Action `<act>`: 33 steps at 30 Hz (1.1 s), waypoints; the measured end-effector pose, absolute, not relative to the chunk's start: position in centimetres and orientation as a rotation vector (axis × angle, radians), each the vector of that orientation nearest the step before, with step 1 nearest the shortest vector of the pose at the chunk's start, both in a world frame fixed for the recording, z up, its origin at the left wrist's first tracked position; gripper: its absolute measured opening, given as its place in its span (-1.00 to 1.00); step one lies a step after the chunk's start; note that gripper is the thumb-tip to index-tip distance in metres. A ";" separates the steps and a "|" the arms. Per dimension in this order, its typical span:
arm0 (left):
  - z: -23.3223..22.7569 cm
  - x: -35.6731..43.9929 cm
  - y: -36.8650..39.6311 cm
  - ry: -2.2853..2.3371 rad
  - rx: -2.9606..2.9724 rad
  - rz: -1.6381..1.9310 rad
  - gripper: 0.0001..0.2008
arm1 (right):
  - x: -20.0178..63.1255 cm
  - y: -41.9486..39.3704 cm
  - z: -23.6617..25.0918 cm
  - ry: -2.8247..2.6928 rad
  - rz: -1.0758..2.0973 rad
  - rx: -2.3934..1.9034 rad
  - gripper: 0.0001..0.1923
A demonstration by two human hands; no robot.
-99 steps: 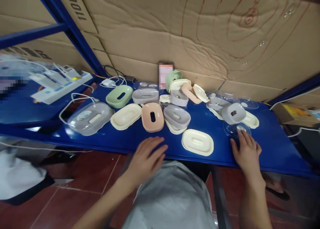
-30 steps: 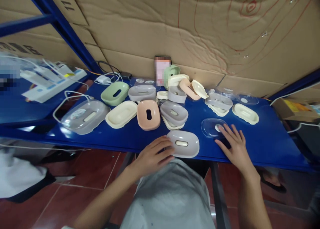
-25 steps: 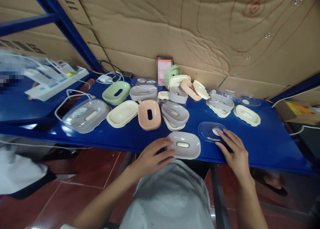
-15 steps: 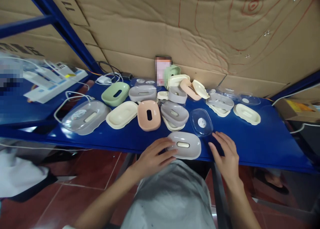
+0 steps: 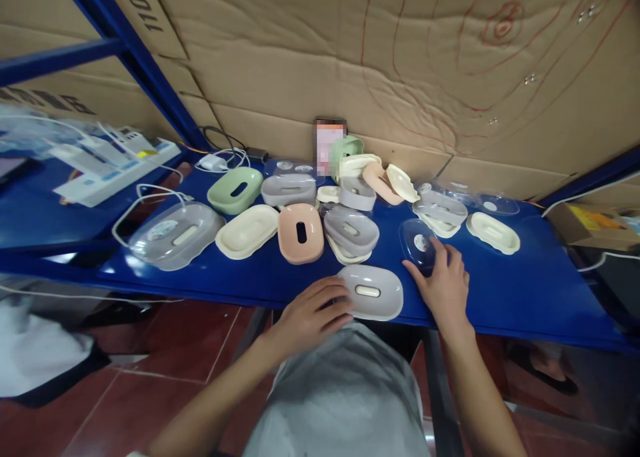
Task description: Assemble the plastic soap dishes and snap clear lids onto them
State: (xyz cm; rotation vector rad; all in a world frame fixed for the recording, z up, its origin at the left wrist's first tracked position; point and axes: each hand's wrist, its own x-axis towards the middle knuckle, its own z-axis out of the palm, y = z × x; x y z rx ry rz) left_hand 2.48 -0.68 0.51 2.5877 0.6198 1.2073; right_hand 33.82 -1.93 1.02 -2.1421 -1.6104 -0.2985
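Observation:
A grey soap dish (image 5: 371,292) lies near the front edge of the blue shelf (image 5: 525,290). My left hand (image 5: 311,312) rests against its left end, fingers touching it. My right hand (image 5: 441,285) grips a clear plastic lid (image 5: 418,238) with a round sticker, tilted up just right of the grey dish. Beyond them lie several soap dishes: a pink one (image 5: 301,232), a cream one (image 5: 249,230), a green one (image 5: 235,189) and stacked grey ones (image 5: 351,230).
A clear-lidded grey dish (image 5: 173,234) sits at the left with a white cable (image 5: 131,207) around it. More cream trays (image 5: 493,232) and clear lids (image 5: 493,206) lie at the right. Cardboard (image 5: 400,64) backs the shelf. A power strip (image 5: 117,167) lies far left.
My right hand slid the clear lid leftward across the shelf and now lifts it tilted. A grey dish came to sit on the front tray. My left hand moved onto that dish.

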 end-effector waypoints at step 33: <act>-0.3 2.1 -0.6 0.627 2.574 1.215 -0.66 | 31.1 -8.0 0.0 -2.284 0.053 -1.171 -0.26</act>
